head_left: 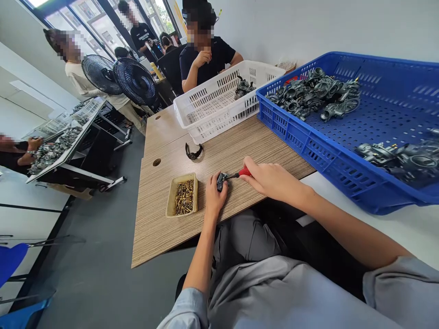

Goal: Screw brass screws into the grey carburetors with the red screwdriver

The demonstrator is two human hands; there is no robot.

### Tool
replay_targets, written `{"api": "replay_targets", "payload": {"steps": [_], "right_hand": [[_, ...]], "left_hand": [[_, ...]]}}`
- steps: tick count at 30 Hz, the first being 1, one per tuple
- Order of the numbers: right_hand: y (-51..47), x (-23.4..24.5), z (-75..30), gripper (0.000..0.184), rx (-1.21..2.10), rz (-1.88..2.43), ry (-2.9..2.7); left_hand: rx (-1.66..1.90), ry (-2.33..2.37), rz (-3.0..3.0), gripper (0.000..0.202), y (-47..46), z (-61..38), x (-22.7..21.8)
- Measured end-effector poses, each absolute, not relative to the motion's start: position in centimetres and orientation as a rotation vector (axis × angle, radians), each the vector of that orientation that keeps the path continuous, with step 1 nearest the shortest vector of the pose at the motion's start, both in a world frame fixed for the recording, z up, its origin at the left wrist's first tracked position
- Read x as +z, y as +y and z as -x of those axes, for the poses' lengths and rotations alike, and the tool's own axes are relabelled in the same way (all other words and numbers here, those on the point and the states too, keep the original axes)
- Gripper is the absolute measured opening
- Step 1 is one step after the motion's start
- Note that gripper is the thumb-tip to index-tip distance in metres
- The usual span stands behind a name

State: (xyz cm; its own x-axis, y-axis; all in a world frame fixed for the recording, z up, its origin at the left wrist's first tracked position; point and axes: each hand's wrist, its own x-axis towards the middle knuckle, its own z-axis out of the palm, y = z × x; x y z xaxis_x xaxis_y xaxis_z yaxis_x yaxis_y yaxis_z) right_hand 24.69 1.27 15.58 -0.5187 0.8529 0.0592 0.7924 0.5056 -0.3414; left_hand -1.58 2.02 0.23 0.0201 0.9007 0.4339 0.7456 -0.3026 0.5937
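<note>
My left hand (pixel 214 194) is closed around a small dark metal part (pixel 221 181), holding it down on the wooden table (pixel 164 228). My right hand (pixel 270 178) grips a red-handled screwdriver (pixel 244 172) whose tip meets that part. Just left of my left hand stands a small tan tray of brass screws (pixel 184 197). A black curved piece (pixel 194 152) lies farther back on the table.
A blue crate (pixel 343 155) at right holds several grey carburettor-like metal parts (pixel 317 91). A white basket (pixel 212 100) behind holds one such part. A person sits across the table; others stand near two black fans (pixel 135 82) and a parts bench at left.
</note>
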Motion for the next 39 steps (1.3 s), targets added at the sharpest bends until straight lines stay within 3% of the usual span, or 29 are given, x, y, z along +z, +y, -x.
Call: {"api": "replay_targets", "payload": {"steps": [4,7,12,19,22,27,34,39], "right_hand": [[1.2,15.6,-25.4,0.022,0.576,1.158,-2.526],[1.1,15.7,-25.0,0.017,0.505,1.268,-2.551],[1.5,15.6,-24.3,0.037,0.278,1.541,-2.547],[1.5,15.4,-25.5,0.019,0.564,1.141,-2.506],[1.4,15.3,-25.1,0.017,0.497,1.23,-2.547],[1.3,15.2,-24.1,0.035,0.295,1.437,-2.555],[0.9,15.5,-25.1,0.021,0.537,1.152,-2.533],[0.8,15.5,-24.6,0.016,0.466,1.212,-2.577]], "left_hand": [[1.152,1.718,-2.095,0.044,2.0,1.6,0.3],[1.148,1.731,-2.088,0.044,2.1,1.6,0.3],[1.146,1.738,-2.076,0.044,2.1,1.6,0.2],[1.157,1.731,-2.083,0.044,2.1,1.7,0.1],[1.159,1.726,-2.085,0.044,2.1,1.7,0.0],[1.159,1.729,-2.086,0.042,2.1,1.8,0.1],[1.15,1.736,-2.082,0.044,2.1,1.6,0.3],[1.151,1.738,-2.089,0.044,2.1,1.7,0.2]]}}
